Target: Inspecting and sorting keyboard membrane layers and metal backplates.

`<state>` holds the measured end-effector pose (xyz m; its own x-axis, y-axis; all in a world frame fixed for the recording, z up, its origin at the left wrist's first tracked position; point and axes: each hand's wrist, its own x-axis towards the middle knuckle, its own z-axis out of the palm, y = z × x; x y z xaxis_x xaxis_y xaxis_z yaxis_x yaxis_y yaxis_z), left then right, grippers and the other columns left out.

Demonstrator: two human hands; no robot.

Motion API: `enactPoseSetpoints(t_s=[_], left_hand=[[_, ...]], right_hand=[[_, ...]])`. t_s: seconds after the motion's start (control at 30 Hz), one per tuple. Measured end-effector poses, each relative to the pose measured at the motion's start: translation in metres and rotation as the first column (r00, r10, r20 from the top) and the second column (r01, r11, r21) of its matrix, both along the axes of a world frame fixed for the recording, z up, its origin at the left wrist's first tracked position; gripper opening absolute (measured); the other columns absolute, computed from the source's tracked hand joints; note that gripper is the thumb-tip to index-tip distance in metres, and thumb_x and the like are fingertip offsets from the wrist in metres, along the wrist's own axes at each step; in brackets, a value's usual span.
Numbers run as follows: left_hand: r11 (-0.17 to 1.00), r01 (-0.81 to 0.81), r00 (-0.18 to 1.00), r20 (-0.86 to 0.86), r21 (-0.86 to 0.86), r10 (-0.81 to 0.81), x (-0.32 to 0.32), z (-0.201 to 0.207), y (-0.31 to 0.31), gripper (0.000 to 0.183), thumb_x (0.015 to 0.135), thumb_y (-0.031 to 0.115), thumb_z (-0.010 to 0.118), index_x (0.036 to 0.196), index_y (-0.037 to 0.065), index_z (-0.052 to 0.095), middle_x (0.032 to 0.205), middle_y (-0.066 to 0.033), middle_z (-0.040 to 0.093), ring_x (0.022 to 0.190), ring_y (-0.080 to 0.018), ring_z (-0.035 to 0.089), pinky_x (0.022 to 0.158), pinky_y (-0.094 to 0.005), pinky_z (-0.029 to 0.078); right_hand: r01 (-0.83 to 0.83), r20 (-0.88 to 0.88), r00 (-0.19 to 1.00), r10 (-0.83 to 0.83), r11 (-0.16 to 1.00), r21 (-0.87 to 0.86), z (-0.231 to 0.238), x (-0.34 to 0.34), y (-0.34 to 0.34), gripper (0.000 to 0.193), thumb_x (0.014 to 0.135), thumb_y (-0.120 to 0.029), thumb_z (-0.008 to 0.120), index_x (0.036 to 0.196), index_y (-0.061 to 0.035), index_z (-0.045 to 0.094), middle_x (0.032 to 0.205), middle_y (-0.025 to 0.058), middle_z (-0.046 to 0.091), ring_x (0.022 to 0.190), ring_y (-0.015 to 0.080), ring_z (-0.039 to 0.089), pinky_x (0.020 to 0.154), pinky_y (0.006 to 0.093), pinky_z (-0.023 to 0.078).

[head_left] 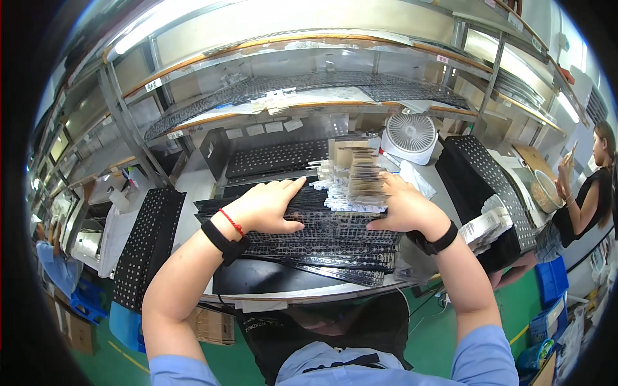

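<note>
A thick pile of dark strips or sheets with a small pale pattern [322, 235] lies in front of me on the workbench. My left hand [270, 202] rests on its left part, fingers stretched to the far right and thumb spread. At the pile's right end stands a block of brown and white cards [364, 174], packed close together. My right hand [407, 204] lies against the right side of these cards, thumb apart and pointing left along the pile. Part of its fingers is hidden at the cards' edge.
A white fan [410, 137] stands behind the cards. Black perforated panels flank me at left [148, 241] and right [489, 183]; white packets [486, 225] lie on the right one. Shelves [290, 106] rise behind the bench. Another person [589, 193] works at far right.
</note>
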<state>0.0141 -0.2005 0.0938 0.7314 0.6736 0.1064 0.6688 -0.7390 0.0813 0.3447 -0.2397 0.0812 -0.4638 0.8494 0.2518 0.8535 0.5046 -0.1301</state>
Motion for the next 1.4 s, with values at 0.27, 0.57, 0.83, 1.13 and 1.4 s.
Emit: enactPoseSetpoints(t_s=[0.27, 0.57, 0.83, 1.13, 1.4], left_hand=[[0.98, -0.198, 0.969, 0.159, 0.035, 0.19, -0.097, 0.003, -0.022, 0.065, 0.072, 0.031, 0.082, 0.127, 0.002, 0.061, 0.117, -0.0203, 0.068, 0.109, -0.0371, 0.065, 0.096, -0.043, 0.051], [0.958, -0.238, 0.788, 0.545, -0.16, 0.287, -0.161, -0.036, -0.024, 0.067, 0.063, 0.009, 0.085, 0.125, 0.002, 0.062, 0.123, -0.0114, 0.063, 0.11, -0.0251, 0.062, 0.098, -0.035, 0.049], [0.954, 0.035, 0.138, 0.946, -0.299, 0.292, -0.152, -0.097, -0.01, 0.082, 0.087, 0.044, 0.075, 0.149, 0.003, 0.039, 0.128, -0.0112, 0.057, 0.118, -0.0185, 0.056, 0.098, -0.0309, 0.048], [0.912, 0.195, -0.049, 0.925, -0.36, 0.376, -0.131, -0.098, -0.006, 0.049, 0.102, 0.031, 0.051, 0.14, 0.002, 0.045, 0.12, -0.0102, 0.062, 0.107, -0.0152, 0.061, 0.094, -0.0276, 0.05], [0.916, 0.19, -0.084, 0.924, -0.354, 0.374, -0.146, -0.113, -0.007, 0.053, 0.1, 0.035, 0.052, 0.141, 0.002, 0.043, 0.122, -0.0107, 0.061, 0.108, -0.0184, 0.062, 0.099, -0.0317, 0.048]], right_hand=[[-0.043, -0.319, 0.946, 0.053, 0.998, 0.038, -0.016, 0.008, -0.006, 0.087, 0.063, -0.025, 0.091, 0.137, -0.0013, 0.053, 0.13, 0.0185, 0.055, 0.122, 0.0352, 0.052, 0.106, 0.0425, 0.042], [-0.196, -0.685, 0.711, 0.158, 0.98, 0.022, -0.049, 0.03, 0.009, 0.084, 0.062, -0.007, 0.09, 0.138, -0.0066, 0.054, 0.136, 0.0108, 0.055, 0.129, 0.0258, 0.052, 0.113, 0.0362, 0.037], [-0.269, -0.967, 0.254, -0.011, 0.96, -0.081, -0.072, 0.02, 0.005, 0.1, 0.064, -0.007, 0.091, 0.15, -0.006, 0.041, 0.135, 0.0085, 0.052, 0.125, 0.019, 0.052, 0.108, 0.033, 0.041], [-0.223, -0.973, 0.228, 0.043, 0.975, -0.009, -0.069, 0.001, 0.006, 0.085, 0.078, -0.017, 0.083, 0.15, -0.0033, 0.039, 0.138, 0.0102, 0.051, 0.127, 0.0197, 0.05, 0.108, 0.0336, 0.041], [-0.115, -0.988, 0.155, -0.029, 0.992, -0.047, -0.086, 0.003, 0.008, 0.074, 0.083, -0.019, 0.077, 0.146, -0.0031, 0.042, 0.136, 0.0094, 0.052, 0.118, 0.0189, 0.053, 0.107, 0.0335, 0.04]])
